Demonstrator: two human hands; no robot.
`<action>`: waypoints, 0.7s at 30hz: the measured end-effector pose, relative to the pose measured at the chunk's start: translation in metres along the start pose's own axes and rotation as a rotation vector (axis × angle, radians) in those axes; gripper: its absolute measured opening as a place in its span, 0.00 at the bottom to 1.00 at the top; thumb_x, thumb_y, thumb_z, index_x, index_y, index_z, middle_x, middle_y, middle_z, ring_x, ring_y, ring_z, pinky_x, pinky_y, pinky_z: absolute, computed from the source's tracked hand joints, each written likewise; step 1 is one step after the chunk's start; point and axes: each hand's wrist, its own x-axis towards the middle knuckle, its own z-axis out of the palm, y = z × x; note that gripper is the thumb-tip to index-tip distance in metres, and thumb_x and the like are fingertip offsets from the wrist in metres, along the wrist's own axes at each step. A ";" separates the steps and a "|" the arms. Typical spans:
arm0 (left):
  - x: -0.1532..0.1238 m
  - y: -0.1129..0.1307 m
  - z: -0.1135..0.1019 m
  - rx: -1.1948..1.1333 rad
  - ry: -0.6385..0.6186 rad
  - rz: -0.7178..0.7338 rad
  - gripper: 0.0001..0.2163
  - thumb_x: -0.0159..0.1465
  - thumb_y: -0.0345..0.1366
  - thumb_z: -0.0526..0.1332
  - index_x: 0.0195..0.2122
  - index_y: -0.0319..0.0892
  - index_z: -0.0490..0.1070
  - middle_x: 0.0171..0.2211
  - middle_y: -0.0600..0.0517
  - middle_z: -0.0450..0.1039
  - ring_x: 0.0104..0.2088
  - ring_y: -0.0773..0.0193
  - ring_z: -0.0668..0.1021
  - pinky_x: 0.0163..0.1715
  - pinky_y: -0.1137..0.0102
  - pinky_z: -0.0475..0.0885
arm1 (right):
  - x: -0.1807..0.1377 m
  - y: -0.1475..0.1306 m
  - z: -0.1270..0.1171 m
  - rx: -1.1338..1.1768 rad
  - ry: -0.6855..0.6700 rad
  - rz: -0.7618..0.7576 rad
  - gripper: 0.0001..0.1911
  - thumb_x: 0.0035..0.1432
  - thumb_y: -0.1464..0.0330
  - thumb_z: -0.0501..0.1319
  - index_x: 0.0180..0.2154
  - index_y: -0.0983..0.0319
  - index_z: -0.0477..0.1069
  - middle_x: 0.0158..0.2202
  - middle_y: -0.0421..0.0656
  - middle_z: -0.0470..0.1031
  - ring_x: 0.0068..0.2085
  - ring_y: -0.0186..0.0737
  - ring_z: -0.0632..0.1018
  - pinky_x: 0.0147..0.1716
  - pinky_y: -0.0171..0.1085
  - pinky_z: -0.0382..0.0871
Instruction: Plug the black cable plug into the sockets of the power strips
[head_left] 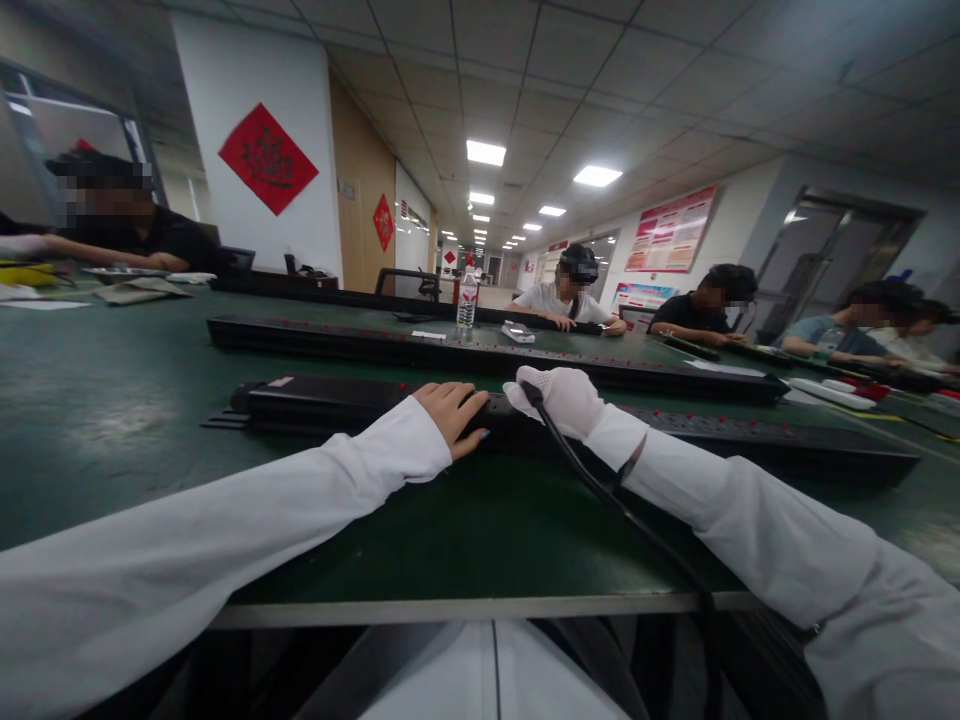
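Note:
A long black power strip (315, 405) with small red switches lies across the green table (112, 420) in front of me. My bare left hand (454, 412) rests on top of the strip, its fingers curled over the edge. My right hand (559, 398), in a white glove, is closed around a black tool or plug on the strip's top. A black cable (600, 490) runs from that hand back over the table's near edge. Both of my arms wear white sleeves.
Two more long black strips (450, 350) lie farther back on the table. A water bottle (467, 298) stands beyond them. One person sits at the far left and several others at the far right side. The table's metal front edge (465, 608) runs below my arms.

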 end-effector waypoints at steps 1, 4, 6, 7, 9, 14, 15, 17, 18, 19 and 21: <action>0.000 0.000 -0.001 -0.005 0.003 0.001 0.20 0.59 0.42 0.53 0.51 0.39 0.60 0.49 0.43 0.65 0.49 0.53 0.68 0.45 0.60 0.64 | 0.000 0.000 -0.001 0.010 -0.002 0.006 0.24 0.58 0.53 0.41 0.33 0.59 0.69 0.22 0.41 0.72 0.23 0.34 0.70 0.23 0.32 0.48; 0.000 0.001 -0.003 -0.006 0.003 0.004 0.20 0.60 0.42 0.53 0.52 0.39 0.60 0.49 0.42 0.65 0.49 0.53 0.68 0.45 0.60 0.64 | -0.002 0.000 0.000 0.046 -0.002 0.002 0.24 0.57 0.51 0.42 0.32 0.59 0.69 0.22 0.41 0.72 0.23 0.33 0.70 0.23 0.32 0.48; 0.000 0.001 -0.005 0.005 -0.013 0.012 0.21 0.60 0.42 0.52 0.52 0.38 0.60 0.49 0.42 0.65 0.49 0.53 0.68 0.45 0.60 0.64 | -0.003 0.001 0.002 0.056 0.012 0.003 0.24 0.57 0.50 0.42 0.32 0.59 0.69 0.22 0.40 0.72 0.24 0.33 0.70 0.23 0.31 0.48; 0.000 0.001 -0.006 0.011 -0.022 0.019 0.21 0.60 0.42 0.52 0.52 0.38 0.60 0.49 0.42 0.65 0.49 0.53 0.68 0.45 0.61 0.64 | -0.004 0.001 0.003 0.056 0.021 0.003 0.25 0.57 0.50 0.42 0.32 0.58 0.69 0.22 0.40 0.72 0.24 0.33 0.70 0.23 0.31 0.48; 0.000 0.000 -0.007 0.019 -0.036 0.035 0.21 0.60 0.42 0.51 0.53 0.38 0.59 0.49 0.42 0.65 0.49 0.53 0.68 0.45 0.61 0.64 | -0.004 0.002 0.004 0.049 0.040 0.009 0.25 0.57 0.50 0.42 0.32 0.58 0.69 0.22 0.40 0.72 0.23 0.33 0.70 0.23 0.32 0.48; 0.000 -0.002 -0.005 0.031 -0.035 0.045 0.21 0.61 0.42 0.51 0.53 0.38 0.59 0.50 0.42 0.65 0.49 0.53 0.68 0.45 0.61 0.64 | -0.005 0.003 0.005 0.044 0.048 0.022 0.25 0.57 0.49 0.42 0.32 0.57 0.70 0.21 0.40 0.72 0.23 0.33 0.70 0.22 0.32 0.47; 0.000 -0.002 -0.004 0.031 -0.038 0.050 0.21 0.61 0.43 0.52 0.53 0.38 0.59 0.49 0.42 0.65 0.49 0.53 0.68 0.44 0.61 0.64 | -0.005 0.003 0.005 0.044 0.043 0.026 0.25 0.57 0.49 0.42 0.32 0.58 0.70 0.22 0.40 0.72 0.23 0.33 0.70 0.22 0.32 0.47; 0.000 -0.002 -0.004 0.029 -0.041 0.055 0.22 0.60 0.43 0.52 0.53 0.38 0.59 0.49 0.41 0.65 0.49 0.53 0.68 0.44 0.61 0.64 | -0.005 0.003 0.004 0.044 0.033 0.033 0.25 0.56 0.49 0.43 0.33 0.58 0.70 0.22 0.40 0.72 0.24 0.34 0.71 0.22 0.32 0.47; 0.000 -0.002 -0.005 0.028 -0.038 0.054 0.21 0.60 0.43 0.52 0.53 0.38 0.59 0.49 0.41 0.65 0.49 0.53 0.68 0.44 0.61 0.64 | -0.006 0.003 0.003 0.042 0.033 0.035 0.25 0.56 0.49 0.43 0.33 0.58 0.70 0.22 0.40 0.72 0.24 0.34 0.71 0.22 0.32 0.47; 0.001 -0.001 -0.005 0.026 -0.033 0.050 0.21 0.60 0.43 0.52 0.53 0.38 0.59 0.49 0.41 0.65 0.49 0.53 0.68 0.44 0.61 0.64 | -0.006 0.003 0.003 0.038 0.036 0.036 0.25 0.56 0.49 0.43 0.34 0.58 0.70 0.22 0.41 0.72 0.24 0.34 0.71 0.22 0.32 0.47; 0.001 0.000 -0.006 0.022 -0.027 0.044 0.21 0.60 0.42 0.53 0.53 0.38 0.59 0.49 0.41 0.65 0.49 0.53 0.68 0.45 0.61 0.64 | -0.007 0.002 0.003 0.027 0.045 0.034 0.25 0.56 0.49 0.42 0.34 0.57 0.70 0.22 0.41 0.73 0.25 0.35 0.72 0.23 0.32 0.47</action>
